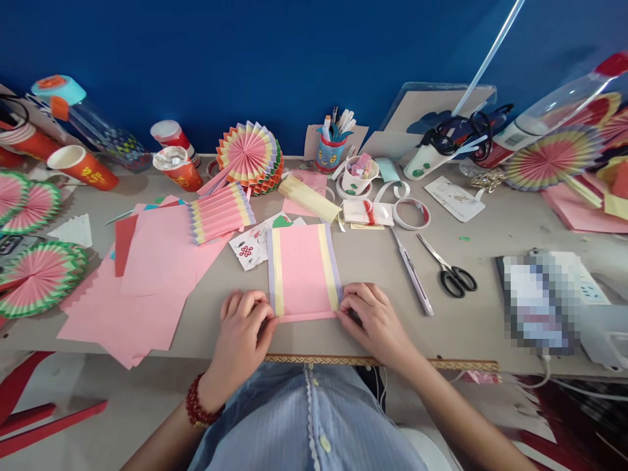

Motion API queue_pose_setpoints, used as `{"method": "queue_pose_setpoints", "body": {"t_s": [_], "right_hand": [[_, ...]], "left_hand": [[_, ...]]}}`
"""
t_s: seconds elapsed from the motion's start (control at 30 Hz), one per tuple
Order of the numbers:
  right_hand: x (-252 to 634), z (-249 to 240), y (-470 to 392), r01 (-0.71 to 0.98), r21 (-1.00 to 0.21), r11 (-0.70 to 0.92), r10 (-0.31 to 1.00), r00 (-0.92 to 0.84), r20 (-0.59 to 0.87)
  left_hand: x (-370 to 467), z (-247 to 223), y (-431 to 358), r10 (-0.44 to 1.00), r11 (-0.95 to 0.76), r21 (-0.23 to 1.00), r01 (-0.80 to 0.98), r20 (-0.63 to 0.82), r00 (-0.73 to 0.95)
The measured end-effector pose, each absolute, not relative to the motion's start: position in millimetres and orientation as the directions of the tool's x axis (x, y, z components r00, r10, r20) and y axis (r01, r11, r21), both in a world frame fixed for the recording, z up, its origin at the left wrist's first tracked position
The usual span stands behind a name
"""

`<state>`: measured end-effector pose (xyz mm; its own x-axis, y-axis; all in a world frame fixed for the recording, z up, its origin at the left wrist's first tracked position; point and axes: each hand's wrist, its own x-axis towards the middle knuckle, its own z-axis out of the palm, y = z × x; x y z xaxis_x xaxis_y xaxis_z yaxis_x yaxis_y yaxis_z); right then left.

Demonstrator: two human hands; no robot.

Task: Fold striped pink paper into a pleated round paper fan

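- Grey desk (471,327): the striped pink paper (307,271) lies flat on it, centre of my dial.
- Pleated pink paper (220,212) rests at 10 o'clock.
- Left hand (248,327) at 8 o'clock, right hand (375,320) at 4 — fingers curled, thumb and fingertips closed on the near corners.
- Folded strip (309,318) at 6 o'clock: I judge it's being creased — next calls for level corners, even pressure.

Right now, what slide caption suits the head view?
Left hand and right hand at the near corners of a bordered pink paper, scissors lying to its right.
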<state>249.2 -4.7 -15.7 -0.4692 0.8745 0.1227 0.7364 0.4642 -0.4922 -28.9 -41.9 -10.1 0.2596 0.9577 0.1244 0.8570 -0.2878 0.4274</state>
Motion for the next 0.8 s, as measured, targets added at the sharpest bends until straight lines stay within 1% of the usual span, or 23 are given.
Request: {"method": "queue_pose_setpoints", "body": {"t_s": [0.27, 0.4, 0.57, 0.8], "right_hand": [[248.1, -14.5, -3.7, 0.735, -0.494, 0.465, 0.875, -0.467, 0.128], [248.2, -15.5, -3.2, 0.726, -0.513, 0.458, 0.876, -0.466, 0.124], [249.4, -17.3, -3.3, 0.733, -0.505, 0.456, 0.878, -0.465, 0.118], [251.2, -19.2, -3.1, 0.725, -0.508, 0.466, 0.873, -0.469, 0.132]], "left_hand": [[-30.8, -11.3, -40.7, 0.953, -0.302, 0.432, 0.850, 0.127, 0.275], [-30.0, -10.5, -40.3, 0.956, -0.293, 0.439, 0.849, 0.130, 0.262], [-28.7, -9.9, -39.6, 0.961, -0.278, 0.438, 0.855, 0.129, 0.246], [-30.5, -11.2, -39.5, 0.953, -0.303, 0.429, 0.851, 0.133, 0.273]]}}
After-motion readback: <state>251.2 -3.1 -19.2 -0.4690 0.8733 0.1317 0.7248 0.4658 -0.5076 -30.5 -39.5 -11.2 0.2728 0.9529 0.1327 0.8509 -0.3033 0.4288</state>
